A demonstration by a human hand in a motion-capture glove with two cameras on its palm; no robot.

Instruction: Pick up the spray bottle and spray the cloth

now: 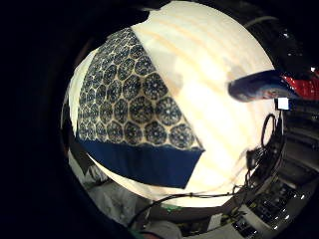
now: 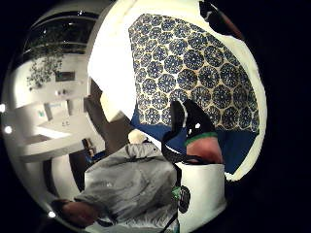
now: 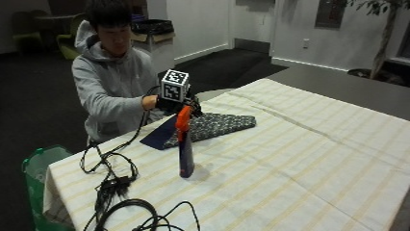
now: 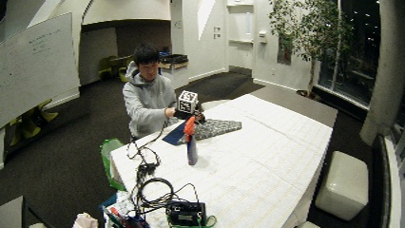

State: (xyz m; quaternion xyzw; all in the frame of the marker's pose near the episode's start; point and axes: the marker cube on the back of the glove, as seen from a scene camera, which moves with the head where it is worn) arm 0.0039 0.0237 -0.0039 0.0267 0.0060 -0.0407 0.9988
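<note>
The gloved grip [image 3: 174,105] hovers open above the cloth [image 3: 211,126], holding nothing. The bottle [image 3: 185,144] stands upright on the desk [image 3: 301,159], just before it.

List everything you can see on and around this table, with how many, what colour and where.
Spray bottle: one, dark blue with an orange top, standing upright on the table near the cloth.
Cloth: one, folded, blue and white pattern with a plain dark blue edge, lying on the table in front of the person.
Tablecloth: one, cream with pale stripes, covering the table.
Cables: a black tangle at the table's near corner.
Bag: one, green, on the floor beside the table.
Gloved right hand: black, raised above the cloth, close behind the bottle's top; whether its fingers are open is not visible.
</note>
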